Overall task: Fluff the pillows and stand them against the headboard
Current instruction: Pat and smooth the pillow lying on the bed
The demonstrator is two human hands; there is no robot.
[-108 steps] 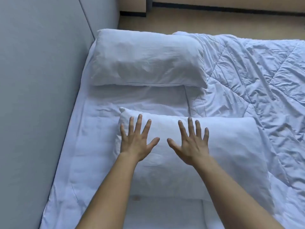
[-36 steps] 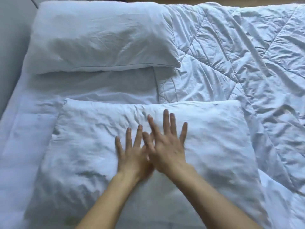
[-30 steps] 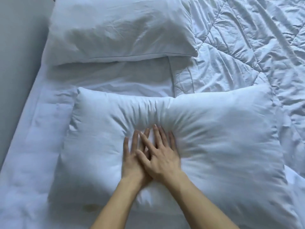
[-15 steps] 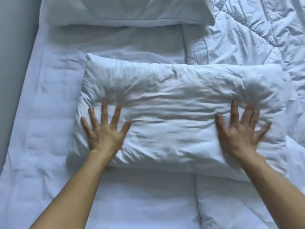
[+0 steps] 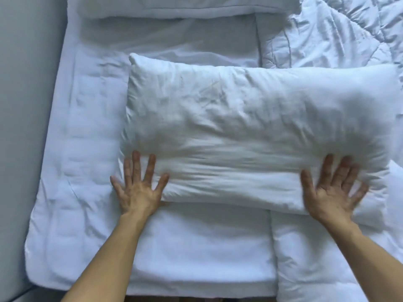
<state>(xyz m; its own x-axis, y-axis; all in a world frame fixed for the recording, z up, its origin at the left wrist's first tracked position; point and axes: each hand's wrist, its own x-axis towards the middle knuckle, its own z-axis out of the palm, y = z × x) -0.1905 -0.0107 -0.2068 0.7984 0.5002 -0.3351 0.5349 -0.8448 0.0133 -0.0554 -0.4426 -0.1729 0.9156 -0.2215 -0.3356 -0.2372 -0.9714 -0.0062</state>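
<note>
On the near long edge of the pillow [image 5: 250, 131], both hands lie flat with fingers spread wide, gripping nothing: left hand [image 5: 137, 188] at the near left corner, right hand [image 5: 331, 192] at the near right corner, palms half on cloth, half off the edge. Right fingers blurred. Pillow lies flat across the bed, long side left to right, right end over the quilt [image 5: 327, 35]. Reads as light, soft, fully compressible; crumpled white cotton case, loose fill, slightly sunken along the near band. Not slippery, not fragile. Best hold, I judge: pinch the two short ends or near corners, where the fill bunches. Sheet [image 5: 91, 149] under it smooth, faintly padded. Second pillow [image 5: 185, 5] lies flat at far edge, mostly cut off. Grey upholstered headboard [image 5: 26, 105] runs down the left, well apart from the near pillow.
</note>
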